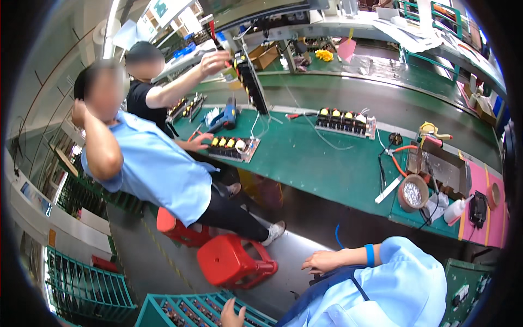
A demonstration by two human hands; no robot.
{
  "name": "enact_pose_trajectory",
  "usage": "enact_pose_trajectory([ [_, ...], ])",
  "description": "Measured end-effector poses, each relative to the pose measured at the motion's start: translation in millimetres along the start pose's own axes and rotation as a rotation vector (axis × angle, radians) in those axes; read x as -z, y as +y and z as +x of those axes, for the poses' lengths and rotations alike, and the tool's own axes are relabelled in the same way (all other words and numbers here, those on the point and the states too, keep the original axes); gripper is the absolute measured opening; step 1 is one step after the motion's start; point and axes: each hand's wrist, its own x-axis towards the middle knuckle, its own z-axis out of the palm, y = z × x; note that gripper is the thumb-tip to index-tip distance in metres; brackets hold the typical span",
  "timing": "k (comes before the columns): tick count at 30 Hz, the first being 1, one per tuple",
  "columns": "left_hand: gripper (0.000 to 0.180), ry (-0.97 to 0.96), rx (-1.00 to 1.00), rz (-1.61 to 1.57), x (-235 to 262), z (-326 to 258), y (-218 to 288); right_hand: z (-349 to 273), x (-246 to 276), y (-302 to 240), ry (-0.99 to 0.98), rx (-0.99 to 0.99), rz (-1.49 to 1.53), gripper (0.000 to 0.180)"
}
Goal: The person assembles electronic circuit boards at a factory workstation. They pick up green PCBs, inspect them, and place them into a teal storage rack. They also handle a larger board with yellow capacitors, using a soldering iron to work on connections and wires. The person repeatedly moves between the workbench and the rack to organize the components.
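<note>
The left hand (231, 314), thumb and fingers apart, is beside the teal rack (155, 297) holding circuit boards (175, 314), near a red stool (219, 261). Right hand (322, 261): finger closure cannot be told. A careless left-hand sweep could dislodge boards.

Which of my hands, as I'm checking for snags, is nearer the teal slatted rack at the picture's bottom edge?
Left. Your left hand overlaps the teal slatted rack in view; contact is unclear. Your right hand is farther off, up and to the right.
</note>
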Motion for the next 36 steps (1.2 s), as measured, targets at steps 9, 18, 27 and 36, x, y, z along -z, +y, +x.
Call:
enact_pose_trajectory([
  [9,0.005,0.27,-0.702,-0.127,-26,251,167,-92,87,64,0.413,-0.17,-0.021,0.027],
  [18,0.042,-0.011,-0.467,-0.015,-58,462,237,-133,104,72,0.686,-0.405,0.112,0.025],
  [27,0.074,-0.126,-0.593,0.161,-162,578,271,-115,101,77,0.849,-0.694,0.103,0.025],
  [36,0.07,-0.126,-0.473,0.307,-163,596,291,-63,86,89,0.879,-0.788,0.091,0.024],
])
